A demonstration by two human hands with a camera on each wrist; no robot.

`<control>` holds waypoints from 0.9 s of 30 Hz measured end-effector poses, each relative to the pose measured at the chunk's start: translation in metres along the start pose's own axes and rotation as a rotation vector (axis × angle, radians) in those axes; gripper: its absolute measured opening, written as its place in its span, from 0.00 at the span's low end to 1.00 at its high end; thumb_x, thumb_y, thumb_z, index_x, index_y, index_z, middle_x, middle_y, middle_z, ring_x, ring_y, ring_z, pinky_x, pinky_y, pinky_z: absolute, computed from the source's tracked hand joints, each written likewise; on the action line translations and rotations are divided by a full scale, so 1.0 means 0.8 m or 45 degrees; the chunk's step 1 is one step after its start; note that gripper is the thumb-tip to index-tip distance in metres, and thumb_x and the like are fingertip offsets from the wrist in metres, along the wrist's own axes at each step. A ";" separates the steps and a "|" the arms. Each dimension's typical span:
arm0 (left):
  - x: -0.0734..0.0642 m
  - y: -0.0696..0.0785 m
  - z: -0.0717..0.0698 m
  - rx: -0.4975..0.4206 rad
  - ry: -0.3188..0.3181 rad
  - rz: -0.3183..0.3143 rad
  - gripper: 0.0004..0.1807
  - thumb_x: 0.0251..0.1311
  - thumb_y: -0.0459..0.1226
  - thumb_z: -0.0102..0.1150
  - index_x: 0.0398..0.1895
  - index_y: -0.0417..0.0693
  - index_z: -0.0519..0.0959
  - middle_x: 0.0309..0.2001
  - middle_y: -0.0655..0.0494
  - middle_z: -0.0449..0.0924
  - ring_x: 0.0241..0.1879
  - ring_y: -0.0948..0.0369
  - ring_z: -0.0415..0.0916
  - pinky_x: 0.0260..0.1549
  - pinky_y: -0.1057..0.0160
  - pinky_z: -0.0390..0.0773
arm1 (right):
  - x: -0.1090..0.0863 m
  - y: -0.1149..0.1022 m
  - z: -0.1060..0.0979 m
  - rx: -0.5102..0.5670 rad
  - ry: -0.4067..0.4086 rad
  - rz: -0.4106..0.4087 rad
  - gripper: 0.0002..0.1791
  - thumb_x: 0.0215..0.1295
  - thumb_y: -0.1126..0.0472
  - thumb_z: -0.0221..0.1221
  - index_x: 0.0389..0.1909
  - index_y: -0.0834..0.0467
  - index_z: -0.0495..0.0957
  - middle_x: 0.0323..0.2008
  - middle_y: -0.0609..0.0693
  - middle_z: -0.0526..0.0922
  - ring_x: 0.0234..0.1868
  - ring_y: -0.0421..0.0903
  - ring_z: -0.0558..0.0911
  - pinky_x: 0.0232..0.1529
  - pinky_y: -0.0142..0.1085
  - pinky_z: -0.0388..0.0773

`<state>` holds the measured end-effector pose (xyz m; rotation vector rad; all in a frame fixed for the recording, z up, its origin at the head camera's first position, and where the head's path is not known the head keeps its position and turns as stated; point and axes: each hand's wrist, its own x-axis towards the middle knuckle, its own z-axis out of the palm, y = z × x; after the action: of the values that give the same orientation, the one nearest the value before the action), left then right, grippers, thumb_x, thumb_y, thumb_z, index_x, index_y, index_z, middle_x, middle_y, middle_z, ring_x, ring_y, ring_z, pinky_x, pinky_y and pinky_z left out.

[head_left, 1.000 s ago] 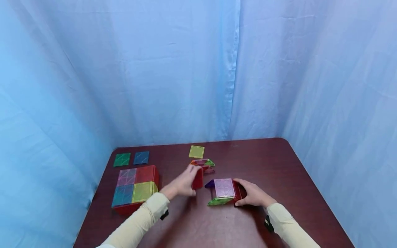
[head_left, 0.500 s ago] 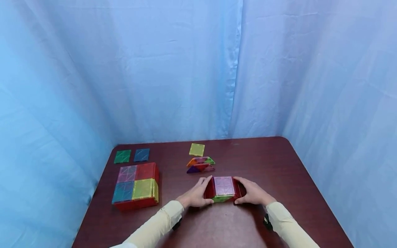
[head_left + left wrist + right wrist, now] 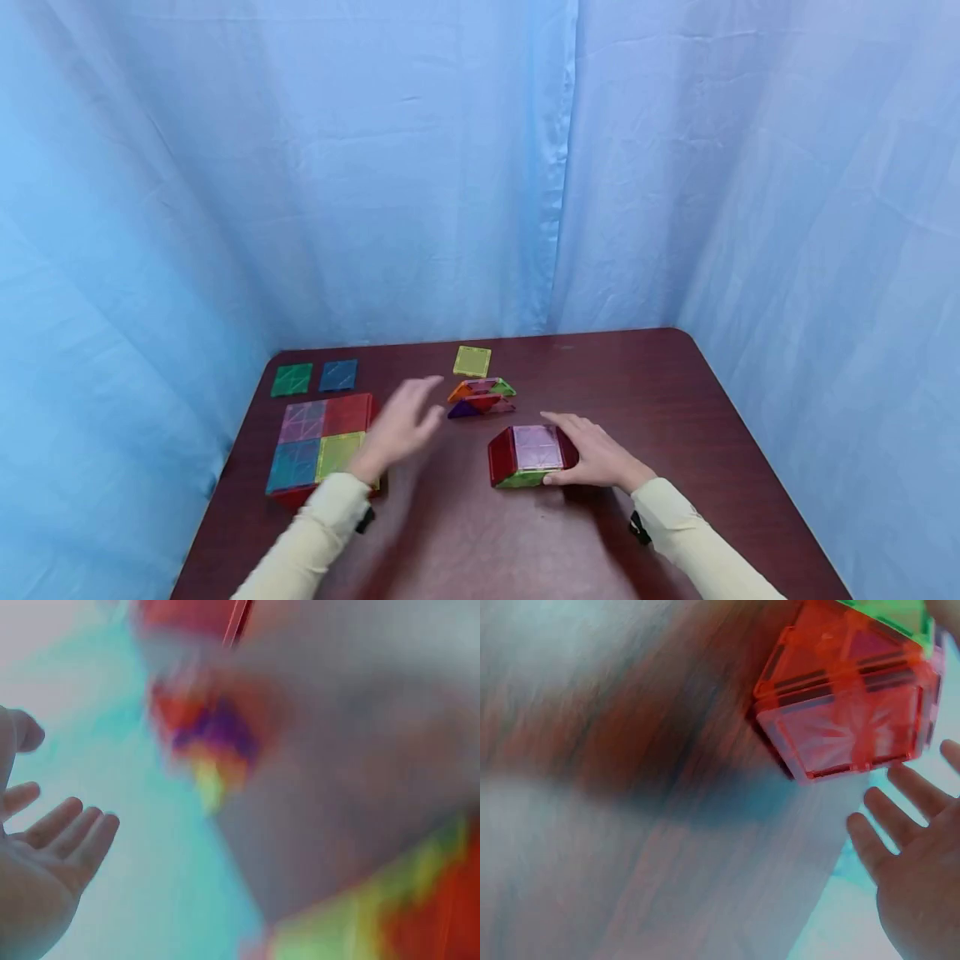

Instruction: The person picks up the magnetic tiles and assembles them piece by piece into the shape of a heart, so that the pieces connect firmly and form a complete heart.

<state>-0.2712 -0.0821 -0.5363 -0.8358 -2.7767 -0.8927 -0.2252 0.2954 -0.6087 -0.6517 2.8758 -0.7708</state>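
On the table stands a small block of translucent magnetic tiles, with a pink square on top, red sloping sides and a green front. My right hand is spread around its right end, thumb by the green front and fingers along the far side. Straight, separated fingers show beside the red tiles in the right wrist view; whether they touch is hard to tell. My left hand is off the block, blurred and holding nothing, near the larger tile box. Its fingers are spread in the left wrist view.
Behind the block stand two upright tile strips in mixed colours. Flat at the back lie a yellow square, a blue square and a green square. Blue curtains surround the table.
My left hand brought a red tile piece to the block's left end, let it go there and moved left towards the larger box. My right hand stayed by the block, its fingers spreading further over the far side.
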 end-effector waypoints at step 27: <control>-0.146 -0.197 -0.070 -0.309 -0.077 -1.021 0.46 0.76 0.62 0.19 0.80 0.34 0.33 0.75 0.23 0.47 0.72 0.30 0.51 0.70 0.31 0.53 | 0.035 -0.015 0.043 -0.403 0.117 -0.414 0.41 0.60 0.22 0.54 0.73 0.33 0.66 0.65 0.53 0.73 0.61 0.51 0.72 0.54 0.52 0.75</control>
<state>-0.2603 -0.2752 -0.6007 0.3058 -3.1050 -1.3288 -0.2394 0.2584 -0.6319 -1.1706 3.0451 -0.3802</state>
